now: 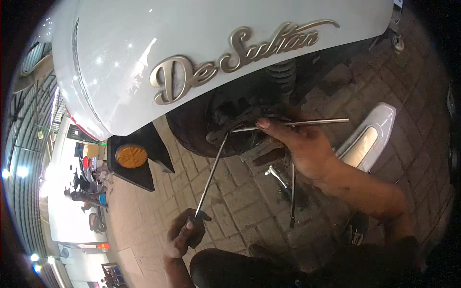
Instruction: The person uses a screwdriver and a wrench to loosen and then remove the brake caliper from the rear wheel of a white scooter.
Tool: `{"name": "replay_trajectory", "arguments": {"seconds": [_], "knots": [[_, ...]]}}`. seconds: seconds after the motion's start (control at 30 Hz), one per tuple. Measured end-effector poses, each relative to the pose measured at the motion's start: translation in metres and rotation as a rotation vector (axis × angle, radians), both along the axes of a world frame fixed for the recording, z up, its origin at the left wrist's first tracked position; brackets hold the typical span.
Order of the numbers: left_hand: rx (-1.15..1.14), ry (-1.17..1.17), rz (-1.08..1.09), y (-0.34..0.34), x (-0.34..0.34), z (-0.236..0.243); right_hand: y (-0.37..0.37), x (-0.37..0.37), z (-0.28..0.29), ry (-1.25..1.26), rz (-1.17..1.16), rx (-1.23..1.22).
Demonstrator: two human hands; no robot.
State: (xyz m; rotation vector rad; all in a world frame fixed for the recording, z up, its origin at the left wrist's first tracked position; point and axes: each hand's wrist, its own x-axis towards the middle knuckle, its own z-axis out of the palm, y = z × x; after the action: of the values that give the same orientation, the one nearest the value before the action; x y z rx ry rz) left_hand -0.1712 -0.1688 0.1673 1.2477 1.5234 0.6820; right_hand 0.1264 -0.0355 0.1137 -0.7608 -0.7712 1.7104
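Note:
My left hand (188, 233) is closed round the handle of a screwdriver (212, 174), low in the middle of the view. Its long shaft slants up to a dark, dirty part (235, 117) beside the wheel (192, 127) under a white scooter body (125, 43). My right hand (309, 151), fingers closed, grips a thin metal rod (324, 122) that lies nearly level. The rod's left end meets the same dark part, close to the screwdriver's tip. What kind of tool the rod is, I cannot tell; my fingers cover its middle.
On the brick paving lie a ratchet (277, 176) and, at the right, a white panel with a tan inset (379, 127). A dark rod (292, 201) runs downward below my right hand. An orange reflector (131, 157) sits on a black bracket at left. Parked motorbikes (86, 187) stand far left.

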Motion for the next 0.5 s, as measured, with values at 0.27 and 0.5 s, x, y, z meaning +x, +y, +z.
{"name": "replay_trajectory", "arguments": {"seconds": [0.27,0.5], "knots": [[-0.137,-0.125,0.028,0.001,-0.003,0.004,0.001,-0.009,-0.015,-0.075,-0.052,0.055],[-0.197,-0.361,0.086,-0.006,0.003,-0.019,-0.002,-0.005,-0.012,-0.095,-0.085,0.085]]}}
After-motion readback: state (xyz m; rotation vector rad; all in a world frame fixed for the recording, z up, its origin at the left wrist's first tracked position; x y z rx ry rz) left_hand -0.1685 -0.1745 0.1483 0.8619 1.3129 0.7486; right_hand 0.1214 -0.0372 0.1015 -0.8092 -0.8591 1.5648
